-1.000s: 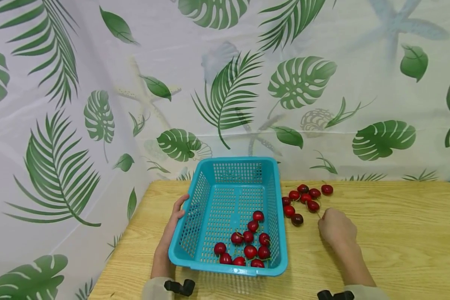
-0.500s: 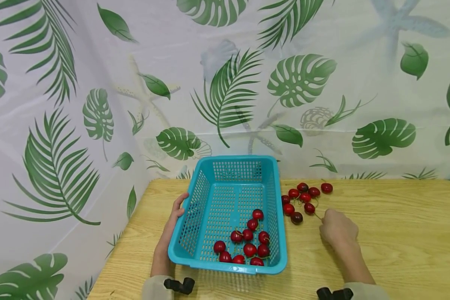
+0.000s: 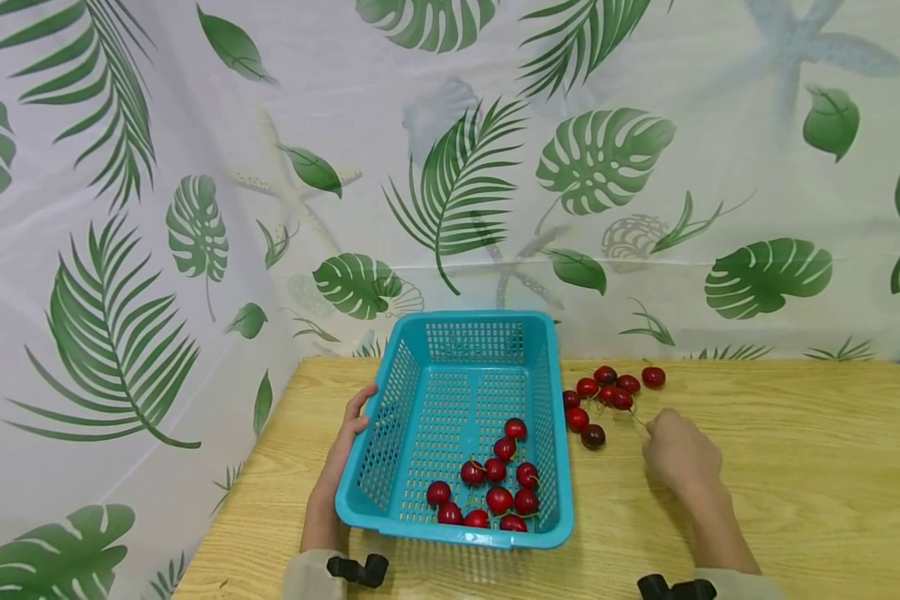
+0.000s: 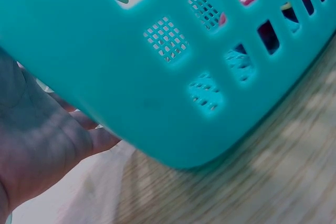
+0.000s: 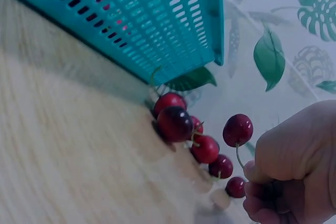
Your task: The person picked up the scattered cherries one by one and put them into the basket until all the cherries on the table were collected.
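Observation:
In the head view, my right hand (image 3: 682,457) pinches the thin stem of a dark red cherry (image 3: 622,400). The right wrist view shows this cherry (image 5: 238,130) held up off the table by its stem, between thumb and curled fingers. My left hand (image 3: 345,454) rests along the left side of a turquoise plastic basket (image 3: 565,467). Its fingers touch the outer wall near the rim; in the left wrist view the left hand's palm (image 4: 39,135) faces the basket, fingertips partly hidden. Several cherries (image 3: 499,500) lie inside the basket, towards its near right part.
Several loose cherries (image 3: 593,436) lie in a cluster on the wooden table (image 3: 810,467), just right of the basket. One cherry (image 3: 653,377) sits slightly apart, farther back. A leaf-patterned cloth (image 3: 645,308) hangs behind the table.
Holding the stem throughout, my right hand has shifted slightly to the right. The cherry on that stem has moved up in the head view. My left hand and the basket stay put.

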Available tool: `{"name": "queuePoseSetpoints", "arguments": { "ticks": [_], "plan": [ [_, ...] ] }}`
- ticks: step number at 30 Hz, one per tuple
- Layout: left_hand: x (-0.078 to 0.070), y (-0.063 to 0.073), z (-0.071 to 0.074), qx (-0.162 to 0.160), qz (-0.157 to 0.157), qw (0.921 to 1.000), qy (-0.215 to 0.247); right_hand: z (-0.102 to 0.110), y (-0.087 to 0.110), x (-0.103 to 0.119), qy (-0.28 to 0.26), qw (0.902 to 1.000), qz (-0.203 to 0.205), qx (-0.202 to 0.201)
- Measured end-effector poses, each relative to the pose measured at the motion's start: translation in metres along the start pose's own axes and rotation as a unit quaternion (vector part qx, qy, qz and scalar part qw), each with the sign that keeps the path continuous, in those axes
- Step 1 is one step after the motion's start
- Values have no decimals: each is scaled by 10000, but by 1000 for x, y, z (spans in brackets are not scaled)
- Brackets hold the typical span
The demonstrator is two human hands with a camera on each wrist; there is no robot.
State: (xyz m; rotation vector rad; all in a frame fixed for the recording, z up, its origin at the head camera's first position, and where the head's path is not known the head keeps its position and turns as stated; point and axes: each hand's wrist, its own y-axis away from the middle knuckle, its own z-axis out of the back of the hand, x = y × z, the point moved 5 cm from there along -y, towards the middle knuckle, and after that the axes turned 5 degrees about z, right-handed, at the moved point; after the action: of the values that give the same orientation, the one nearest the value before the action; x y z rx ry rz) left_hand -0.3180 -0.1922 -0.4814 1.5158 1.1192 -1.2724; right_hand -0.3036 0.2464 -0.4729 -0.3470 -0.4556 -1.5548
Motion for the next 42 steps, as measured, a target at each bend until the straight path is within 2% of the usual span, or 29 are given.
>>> {"name": "queuePoseSetpoints", "arguments": {
  "ticks": [3, 10, 12, 15, 19, 21, 23, 28, 31, 36, 39, 42],
  "plan": [
    [-1, -3, 1, -52, -115, 9999, -102, 6, 3, 9, -134, 9997, 107, -194],
    [-2, -12, 4, -164, -692, 9972, -218, 22, 12, 36, -219, 9983, 329, -432],
    [-2, -12, 3, -112, -694, 9973, -192, 27, 16, 45, -267, 9978, 398, -461],
    [-2, -6, 3, -90, -453, 9988, -142, 31, 22, 62, -327, 9963, 569, -564],
    [-2, -6, 5, -103, -447, 9988, -144, 33, 32, 87, -362, 9923, 888, -788],
    [-2, -9, 7, -121, -598, 9980, -154, 31, 37, 99, -367, 9903, 1055, -827],
    [-1, -8, 6, -128, -480, 9987, -141, 28, 41, 112, -351, 9885, 1211, -840],
    [0, -2, 2, -51, -34, 10000, -43, 15, 41, 143, -126, 9843, 1601, -737],
    [-2, -1, 0, -9, -68, 10000, -16, 3, 35, 164, 237, 9788, 1931, -647],
    [-2, 0, 1, -88, -75, 9999, -55, -23, 25, 196, 1157, 9569, 2613, -521],
    [-1, -1, 1, -50, -59, 9999, -76, -39, 20, 209, 1490, 9460, 2866, -273],
    [-2, -1, 1, -27, -110, 9999, -100, -56, 14, 216, 1666, 9420, 2907, 182]
  ]
}}
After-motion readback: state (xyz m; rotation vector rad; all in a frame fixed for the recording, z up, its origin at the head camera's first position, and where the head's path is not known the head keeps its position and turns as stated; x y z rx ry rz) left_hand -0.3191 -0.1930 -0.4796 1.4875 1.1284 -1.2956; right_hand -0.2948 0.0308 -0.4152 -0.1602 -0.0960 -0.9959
